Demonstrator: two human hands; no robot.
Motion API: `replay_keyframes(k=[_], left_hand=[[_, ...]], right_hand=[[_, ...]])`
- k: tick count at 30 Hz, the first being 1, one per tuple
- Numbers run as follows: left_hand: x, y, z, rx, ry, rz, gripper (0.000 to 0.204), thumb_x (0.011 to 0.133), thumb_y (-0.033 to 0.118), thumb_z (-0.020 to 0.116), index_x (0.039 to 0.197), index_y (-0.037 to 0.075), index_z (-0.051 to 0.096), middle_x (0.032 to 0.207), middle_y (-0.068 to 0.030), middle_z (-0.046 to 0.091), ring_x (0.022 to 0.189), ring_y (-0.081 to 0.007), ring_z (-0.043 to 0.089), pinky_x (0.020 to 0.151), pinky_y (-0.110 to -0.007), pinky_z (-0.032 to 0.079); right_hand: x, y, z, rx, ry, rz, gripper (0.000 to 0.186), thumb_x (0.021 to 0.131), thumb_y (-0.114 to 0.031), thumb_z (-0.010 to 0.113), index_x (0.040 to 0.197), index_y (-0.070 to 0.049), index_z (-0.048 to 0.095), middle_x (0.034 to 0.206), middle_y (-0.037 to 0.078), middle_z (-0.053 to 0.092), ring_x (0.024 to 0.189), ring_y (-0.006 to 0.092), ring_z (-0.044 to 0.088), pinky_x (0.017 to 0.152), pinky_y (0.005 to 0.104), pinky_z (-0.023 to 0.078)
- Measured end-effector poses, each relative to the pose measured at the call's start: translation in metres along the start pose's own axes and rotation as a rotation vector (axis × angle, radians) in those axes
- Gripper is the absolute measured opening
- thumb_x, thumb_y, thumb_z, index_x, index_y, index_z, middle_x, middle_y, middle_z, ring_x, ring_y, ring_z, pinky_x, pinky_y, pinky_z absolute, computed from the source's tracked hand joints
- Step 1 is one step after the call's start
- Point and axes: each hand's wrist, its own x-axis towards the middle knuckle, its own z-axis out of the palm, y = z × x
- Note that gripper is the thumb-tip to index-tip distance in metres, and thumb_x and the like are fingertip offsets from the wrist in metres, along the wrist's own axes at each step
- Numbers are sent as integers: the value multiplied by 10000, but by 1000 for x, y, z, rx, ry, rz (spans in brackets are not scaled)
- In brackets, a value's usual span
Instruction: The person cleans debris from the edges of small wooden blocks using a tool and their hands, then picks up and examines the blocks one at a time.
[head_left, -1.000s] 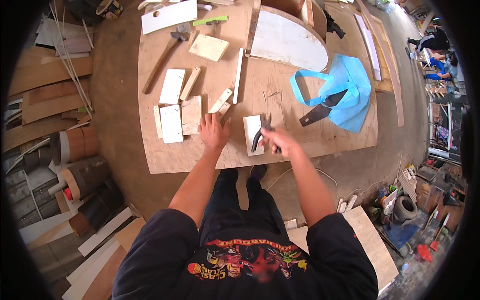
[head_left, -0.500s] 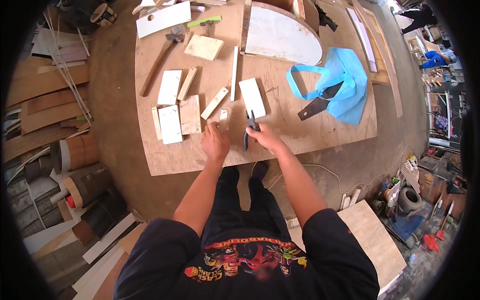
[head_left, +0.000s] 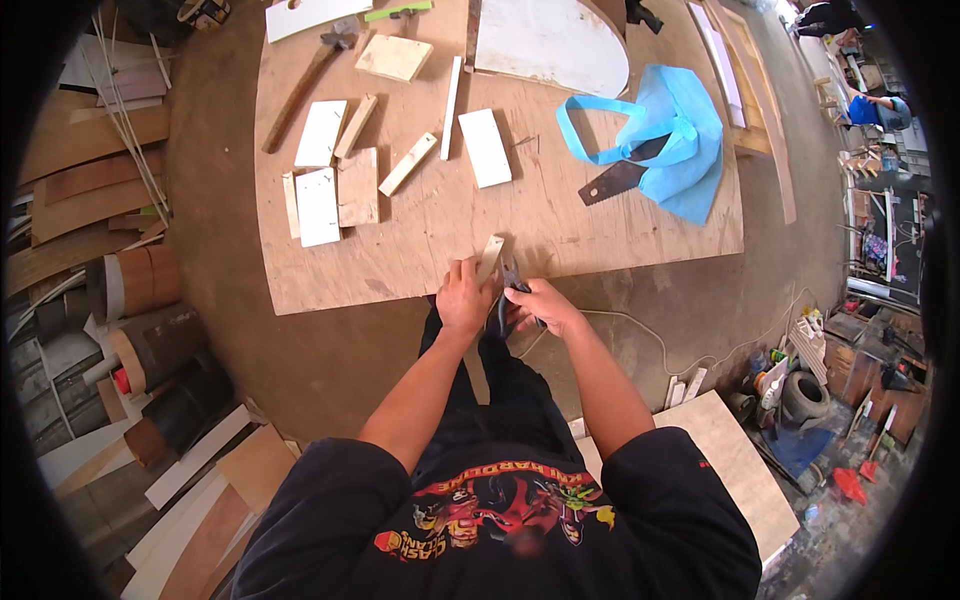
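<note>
My left hand [head_left: 464, 298] is closed round a small wood strip [head_left: 490, 257] at the near edge of the plywood tabletop [head_left: 580, 245]. The strip's upper end sticks out past my fingers. My right hand [head_left: 545, 306] grips dark pliers [head_left: 511, 274], their jaws pointing up just beside the strip. Whether the jaws touch the wood I cannot tell. Farther in lie a white rectangular block [head_left: 485, 148], a short wood stick [head_left: 407, 164] and a thin white strip [head_left: 451, 108].
A blue cloth bag [head_left: 682, 145] with a handsaw [head_left: 612, 184] poking out lies at the right. A hammer [head_left: 310, 85], white boards [head_left: 319, 207] and a wood block [head_left: 394, 57] are at the left. A cable [head_left: 640, 330] runs over the floor; rolls and sheets [head_left: 165, 345] lie left.
Both hands have moved closer together at the table's near edge, bringing the pliers beside the wood strip. The view has shifted, so the tabletop items appear higher.
</note>
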Motion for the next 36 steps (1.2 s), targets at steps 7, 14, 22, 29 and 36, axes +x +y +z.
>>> replay_keyframes(k=[7,14,22,29,36], left_hand=[[-8,-1,-2,74,84,106,401,786,228,800,1149,131,661,1050,-67,656,963,-320,648,806,-438,533],[29,-34,-44,121,-82,361,350,754,188,792,1102,212,759,1074,-33,659,1138,-301,554,1095,-522,360],[76,-30,-52,140,-224,418,431,826,178,689,1249,257,702,1426,-68,530,1424,-355,369,1209,-606,173],[81,-3,6,145,263,-98,612,985,330,562,1526,110,378,1612,-232,284,1530,-448,148,1199,-639,134],[102,-3,24,237,305,-174,628,1035,417,501,1539,77,348,1630,-244,247,1530,-459,139,1186,-649,142]], right_hand=[[19,-9,-9,-107,-43,35,351,1001,-379,643,1108,-45,620,953,100,699,828,228,705,668,413,579],[8,-20,-33,-245,-129,127,359,996,-389,646,1111,-50,616,956,88,711,828,224,711,663,409,578],[14,-24,-38,-394,-193,184,394,972,-400,670,1143,-51,605,979,98,716,829,216,713,652,402,580],[25,-21,-41,-335,-205,214,398,967,-396,679,1128,-41,601,981,102,710,828,215,707,654,400,589],[40,-37,-49,-226,-337,300,350,1009,-376,621,1092,-35,615,943,151,754,801,240,748,648,390,602]])
